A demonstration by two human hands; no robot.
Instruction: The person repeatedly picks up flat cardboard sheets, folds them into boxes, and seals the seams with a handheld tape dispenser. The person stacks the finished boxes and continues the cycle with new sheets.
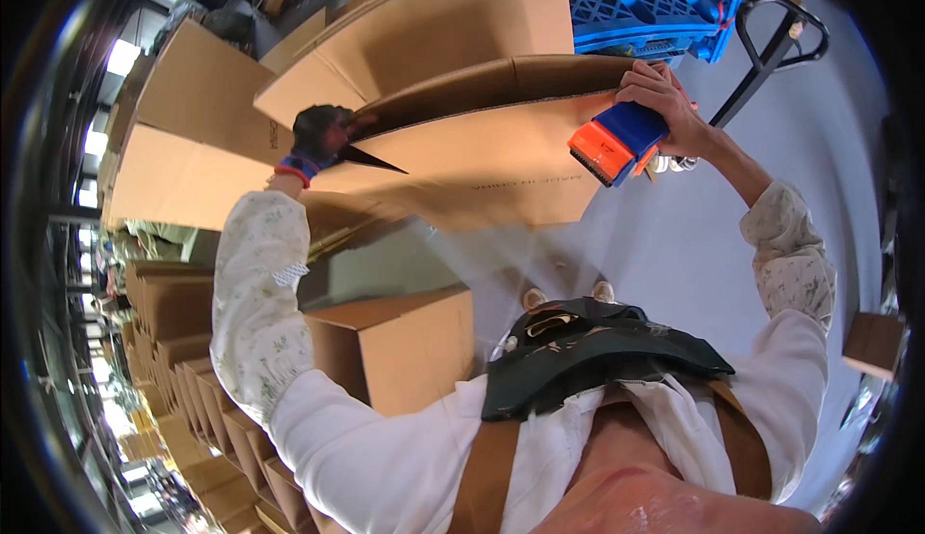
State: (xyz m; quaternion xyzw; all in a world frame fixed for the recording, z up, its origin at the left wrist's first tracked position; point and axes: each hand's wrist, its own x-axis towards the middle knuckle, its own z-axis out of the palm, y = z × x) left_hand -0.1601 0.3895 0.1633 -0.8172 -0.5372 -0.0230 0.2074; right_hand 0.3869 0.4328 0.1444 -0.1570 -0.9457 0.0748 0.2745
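A partly flattened cardboard carton (pixel 477 151) stands on edge before me, with a narrow gap along its top and printed writing on its near side. My left hand (pixel 321 133), in a dark glove with a blue and red cuff, grips the carton's upper left end. A dark pointed gap shows beside that hand. My bare right hand (pixel 661 104) is at the upper right corner, its fingers over the carton's edge. The same hand holds an orange and blue tape dispenser (pixel 614 143), whose toothed edge faces down and left.
Larger cardboard sheets (pixel 462 28) stand behind the carton. Blue plastic pallets (pixel 650 6) are at the back right, beside a pallet jack handle (pixel 766 57). An open box (pixel 415 350) sits on the floor near my left side. Rows of cartons (pixel 209 397) fill the left.
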